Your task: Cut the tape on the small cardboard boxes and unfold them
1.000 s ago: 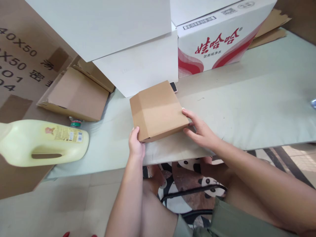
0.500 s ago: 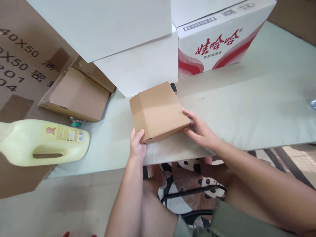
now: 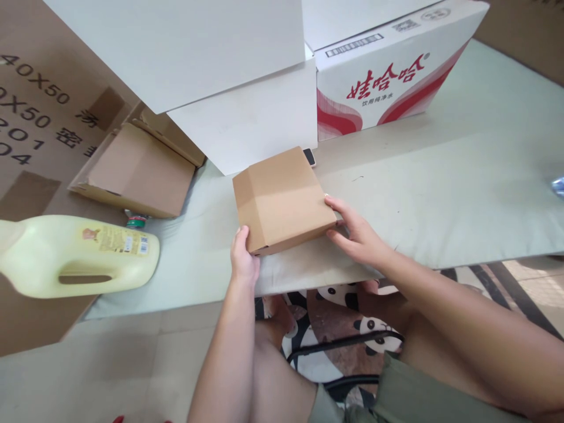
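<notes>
A small brown cardboard box (image 3: 286,200), closed on top, sits near the front edge of the cloth-covered table (image 3: 440,194). My left hand (image 3: 244,258) grips its front left corner, with the thumb up along the side and the other fingers mostly hidden. At the right side, my right hand (image 3: 356,235) holds the box's front right corner between thumb and fingers. A dark-faced, phone-like object (image 3: 309,157) pokes out behind the box, mostly covered.
Large white cartons (image 3: 247,117) stand behind, beside a red-and-white water carton (image 3: 388,88). To the left are a pale yellow jug (image 3: 83,255), a brown box (image 3: 136,170), a green bottle cap (image 3: 136,222) and a big printed carton (image 3: 35,123). Clear plastic (image 3: 559,186) lies far right.
My left thumb has slid off the box's top to its left side. The box and my right hand have barely shifted.
</notes>
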### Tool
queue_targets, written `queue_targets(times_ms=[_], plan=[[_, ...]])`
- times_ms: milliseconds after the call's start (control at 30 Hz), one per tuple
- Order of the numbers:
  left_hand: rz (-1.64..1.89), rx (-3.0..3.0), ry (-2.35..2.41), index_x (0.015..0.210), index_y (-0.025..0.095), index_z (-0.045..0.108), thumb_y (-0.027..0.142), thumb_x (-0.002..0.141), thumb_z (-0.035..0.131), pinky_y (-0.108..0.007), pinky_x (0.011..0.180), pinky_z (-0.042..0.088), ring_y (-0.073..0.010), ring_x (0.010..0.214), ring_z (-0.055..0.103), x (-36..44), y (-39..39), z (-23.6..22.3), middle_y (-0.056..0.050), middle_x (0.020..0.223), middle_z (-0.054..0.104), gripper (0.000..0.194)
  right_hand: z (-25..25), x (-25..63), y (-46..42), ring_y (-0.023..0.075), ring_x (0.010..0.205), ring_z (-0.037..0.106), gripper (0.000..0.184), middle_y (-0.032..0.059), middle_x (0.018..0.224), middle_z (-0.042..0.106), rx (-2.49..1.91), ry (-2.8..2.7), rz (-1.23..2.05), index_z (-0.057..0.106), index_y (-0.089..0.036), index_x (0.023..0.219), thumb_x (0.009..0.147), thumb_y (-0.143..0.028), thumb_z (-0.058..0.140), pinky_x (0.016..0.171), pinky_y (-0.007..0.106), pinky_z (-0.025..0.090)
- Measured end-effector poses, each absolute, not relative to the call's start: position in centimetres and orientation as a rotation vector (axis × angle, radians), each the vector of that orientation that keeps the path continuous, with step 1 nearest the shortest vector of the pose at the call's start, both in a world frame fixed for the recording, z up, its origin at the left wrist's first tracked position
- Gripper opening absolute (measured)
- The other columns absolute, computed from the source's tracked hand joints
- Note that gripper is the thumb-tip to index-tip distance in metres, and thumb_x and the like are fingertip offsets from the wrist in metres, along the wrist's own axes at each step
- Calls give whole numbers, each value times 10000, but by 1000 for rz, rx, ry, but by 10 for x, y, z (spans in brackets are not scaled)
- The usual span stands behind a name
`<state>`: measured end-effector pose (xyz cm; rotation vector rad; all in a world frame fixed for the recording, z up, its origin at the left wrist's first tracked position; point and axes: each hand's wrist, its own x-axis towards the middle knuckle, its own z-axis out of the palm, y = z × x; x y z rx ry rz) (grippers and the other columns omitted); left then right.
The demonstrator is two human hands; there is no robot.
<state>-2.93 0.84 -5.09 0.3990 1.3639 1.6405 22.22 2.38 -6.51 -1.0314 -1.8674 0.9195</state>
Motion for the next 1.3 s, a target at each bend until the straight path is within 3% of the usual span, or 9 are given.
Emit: queue_targets(times_ms=[267,533,800,1300], plan=[[1623,570,1267,826,196,683,381,555,792,-293,709,485,-201,805,666,-32,5,-51,-42,873,723,346,-68,222,24,327,1444,387,623,114,1563,396,-1030,-1861,908,359,-294,1476,883,-211,533,990,525,528],[1561,661,1123,974,229,710,245,392,894,-284,736,543,-196,834,689,-38,-2,-48,-39,934,743,611,-68,222,24,322,1425,407,632,103,1552,404,-1024,-1831,936,345,-309,1481,884,-214,528,978,517,538],[1646,580,1280,907,205,702,482,623,793,-274,774,520,-205,918,687,-31,7,-54,-62,990,737,406,-67,221,23,322,1454,372,585,104,1563,394,-1048,-1840,929,375,-307,1461,900,-235,524,981,512,528],[1689,436,1329,764,188,681,406,612,787,-271,745,488,-185,836,658,-31,13,-53,-39,858,710,286,-66,221,24,325,1448,382,616,96,1568,390,-1037,-1844,925,373,-318,1481,889,-240,526,1010,538,514]])
